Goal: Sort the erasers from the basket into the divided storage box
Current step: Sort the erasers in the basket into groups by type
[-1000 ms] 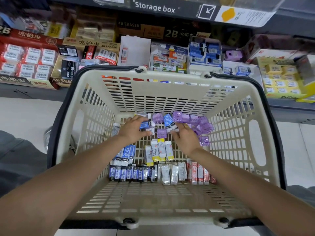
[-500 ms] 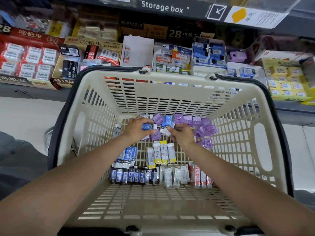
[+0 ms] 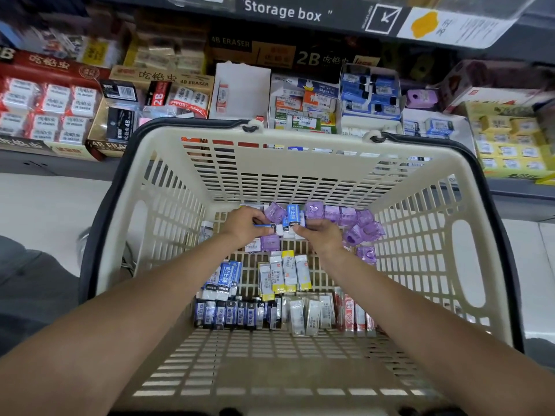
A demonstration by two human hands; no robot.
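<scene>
A cream slatted basket (image 3: 300, 139) holds sorted erasers. Purple eraser cases (image 3: 363, 219) line its far right. Blue-sleeved erasers (image 3: 226, 274), yellow-tipped white ones (image 3: 285, 274), dark blue ones (image 3: 234, 315), clear-wrapped white ones (image 3: 312, 316) and red ones (image 3: 350, 315) lie nearer me. Both hands reach to the far end. My left hand (image 3: 243, 226) pinches a blue-and-white eraser (image 3: 270, 227). My right hand (image 3: 322, 235) closes on small blue-and-white erasers (image 3: 292, 219) beside it. The two hands almost touch.
Behind the basket a shelf carries open eraser cartons: red-white packs (image 3: 45, 106), a white box (image 3: 240, 88), a blue-white box (image 3: 371, 91) and a yellow box (image 3: 507, 145). A "Storage box" label (image 3: 282, 12) runs overhead. Pale floor lies on both sides.
Both hands have drawn together at the far end of the basket and closed on the blue-and-white erasers. The view has shifted slightly.
</scene>
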